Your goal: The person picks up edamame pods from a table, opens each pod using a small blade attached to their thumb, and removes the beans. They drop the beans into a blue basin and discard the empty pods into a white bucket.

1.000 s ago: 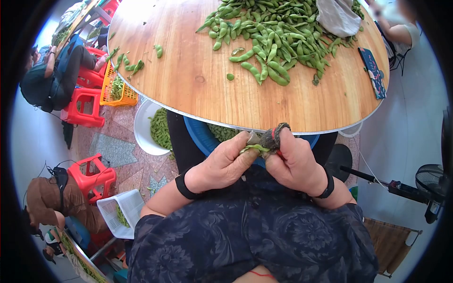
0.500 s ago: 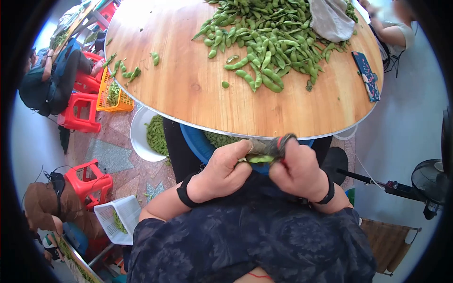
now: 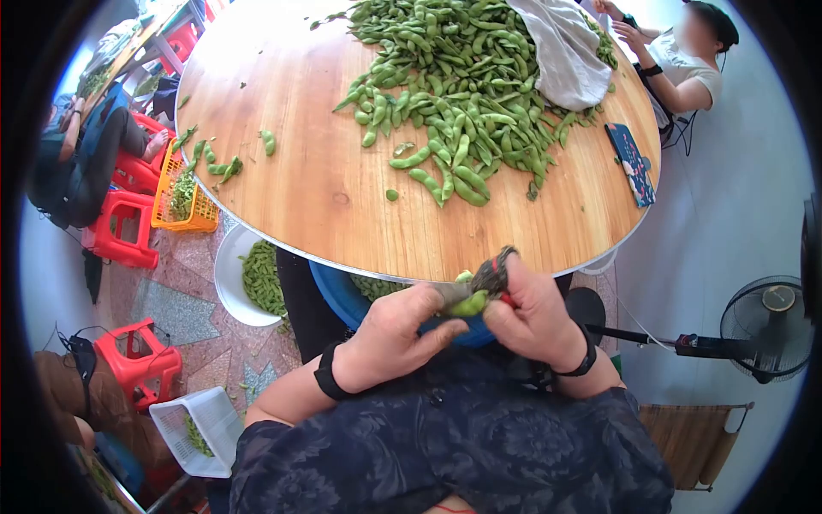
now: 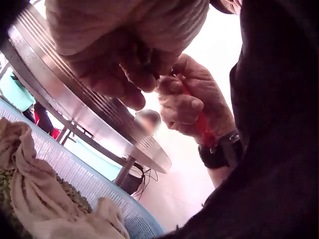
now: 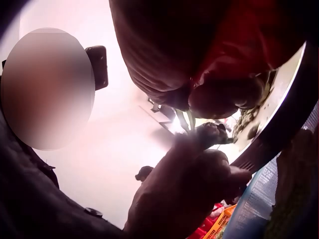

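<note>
A plump green soybean pod (image 3: 469, 305) sits between my hands, just off the table's near edge. My left hand (image 3: 390, 330) holds it from the left, thumb stretched out below it. My right hand (image 3: 538, 315) is curled round a slim red thing (image 4: 202, 124), whose kind I cannot tell; most of it is hidden by the fingers. Along the pod's upper side lies a grey, sleeve-like wrap with a dark end and a red band (image 3: 492, 272). A big heap of soybean pods (image 3: 471, 103) covers the table's far part.
On the round wooden table (image 3: 342, 231) lie a grey cloth (image 3: 574, 73) and a patterned phone (image 3: 631, 164). Below stand a blue basin (image 3: 330, 295), a white tub of pods (image 3: 229, 278), and white (image 3: 218, 428) and orange baskets (image 3: 205, 214). A person (image 3: 681, 73) sits opposite, right; a fan (image 3: 766, 330) stands right.
The head view has shifted, so the table sits lower and farther left. The pod shows more fully between my hands, and my left thumb has straightened away from it.
</note>
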`<state>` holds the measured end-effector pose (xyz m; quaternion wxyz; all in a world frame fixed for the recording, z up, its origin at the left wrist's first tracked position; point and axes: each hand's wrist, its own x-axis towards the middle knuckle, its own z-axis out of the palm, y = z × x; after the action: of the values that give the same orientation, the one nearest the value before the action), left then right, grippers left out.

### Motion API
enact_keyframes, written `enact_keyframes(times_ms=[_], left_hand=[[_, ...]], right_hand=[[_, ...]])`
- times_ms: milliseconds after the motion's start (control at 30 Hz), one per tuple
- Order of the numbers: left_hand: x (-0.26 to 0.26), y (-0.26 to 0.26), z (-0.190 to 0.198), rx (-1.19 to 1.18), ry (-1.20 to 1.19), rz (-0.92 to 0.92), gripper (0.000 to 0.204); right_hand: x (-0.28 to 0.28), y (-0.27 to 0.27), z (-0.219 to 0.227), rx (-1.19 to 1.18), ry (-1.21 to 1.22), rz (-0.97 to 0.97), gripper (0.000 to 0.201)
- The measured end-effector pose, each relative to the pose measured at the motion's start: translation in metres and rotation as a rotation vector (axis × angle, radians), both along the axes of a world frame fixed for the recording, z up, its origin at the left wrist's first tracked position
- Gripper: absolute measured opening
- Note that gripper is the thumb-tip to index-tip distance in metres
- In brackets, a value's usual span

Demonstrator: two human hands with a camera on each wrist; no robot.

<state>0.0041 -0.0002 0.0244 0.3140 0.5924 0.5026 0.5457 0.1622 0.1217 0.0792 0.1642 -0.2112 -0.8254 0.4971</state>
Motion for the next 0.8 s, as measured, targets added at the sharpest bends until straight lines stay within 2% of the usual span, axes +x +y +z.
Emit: enact_keyframes(times_ms=[33, 67, 100, 167, 233, 300, 333, 367, 400, 433, 467, 500, 533, 567, 633, 667, 700, 767, 800], left_hand=[[-0.002, 0.002, 0.000, 0.066, 0.097, 0.008, 0.022], [0.000, 0.003, 0.002, 0.096, 0.081, 0.043, 0.008], [0.000, 0.001, 0.002, 0.104, 0.082, 0.049, 0.008], [-0.002, -0.005, 0.003, -0.117, -0.151, -0.076, 0.008], [-0.010, -0.010, 0.005, -0.128, -0.073, -0.089, 0.007], [-0.021, -0.022, 0.009, -0.150, -0.108, -0.019, 0.010], [-0.030, -0.032, 0.015, -0.184, -0.125, 0.053, 0.008], [-0.036, -0.041, 0.015, -0.149, -0.171, 0.199, 0.007], [-0.049, -0.052, 0.010, -0.164, -0.145, 0.328, 0.014], [-0.068, -0.068, 0.001, -0.297, -0.100, 0.469, 0.017], [-0.079, -0.072, 0.007, -0.373, 0.072, 0.671, 0.020], [-0.106, -0.081, -0.024, -0.082, 0.518, 0.809, 0.027], [-0.122, -0.102, -0.027, -0.244, 0.862, 0.869, 0.037], [-0.120, -0.105, -0.020, -0.252, 0.866, 0.863, 0.037], [-0.116, -0.112, -0.007, -0.432, 0.580, 1.000, 0.045], [-0.114, -0.114, -0.009, -0.342, 0.579, 1.017, 0.043], [-0.110, -0.115, -0.011, -0.349, 0.574, 1.016, 0.043], [-0.096, -0.108, -0.011, -0.261, 0.247, 0.831, 0.038], [-0.081, -0.095, -0.005, -0.238, -0.034, 0.686, 0.034]], right_hand=[[-0.002, -0.003, -0.005, 0.049, 0.025, 0.020, 0.012], [-0.002, -0.004, -0.007, 0.057, 0.026, 0.035, 0.013], [-0.003, -0.003, -0.008, 0.065, 0.026, 0.049, 0.013], [-0.004, 0.000, -0.004, 0.048, -0.019, 0.106, 0.014], [-0.005, 0.003, 0.004, 0.028, -0.068, 0.155, 0.016], [-0.012, 0.013, 0.019, 0.151, -0.087, 0.128, 0.018], [-0.013, 0.027, 0.012, 0.200, -0.028, 0.034, 0.021], [-0.016, 0.040, 0.012, 0.349, -0.133, -0.100, 0.017], [-0.022, 0.051, 0.009, 0.442, -0.152, -0.151, 0.017], [-0.028, 0.061, 0.004, 0.533, -0.169, -0.202, 0.017], [-0.033, 0.070, -0.004, 0.532, -0.165, -0.207, 0.017], [-0.039, 0.077, -0.013, 0.652, -0.155, -0.180, 0.018], [-0.042, 0.081, -0.018, 0.767, -0.148, -0.151, 0.019], [-0.045, 0.084, -0.020, 0.758, -0.150, -0.152, 0.019], [-0.048, 0.086, -0.026, 0.724, -0.138, -0.088, 0.023], [-0.049, 0.086, -0.026, 0.729, -0.103, -0.114, 0.020], [-0.046, 0.084, -0.021, 0.726, -0.109, -0.109, 0.020], [-0.042, 0.078, -0.004, 0.609, -0.193, -0.170, 0.017], [-0.039, 0.068, -0.001, 0.581, -0.042, -0.178, 0.019]])
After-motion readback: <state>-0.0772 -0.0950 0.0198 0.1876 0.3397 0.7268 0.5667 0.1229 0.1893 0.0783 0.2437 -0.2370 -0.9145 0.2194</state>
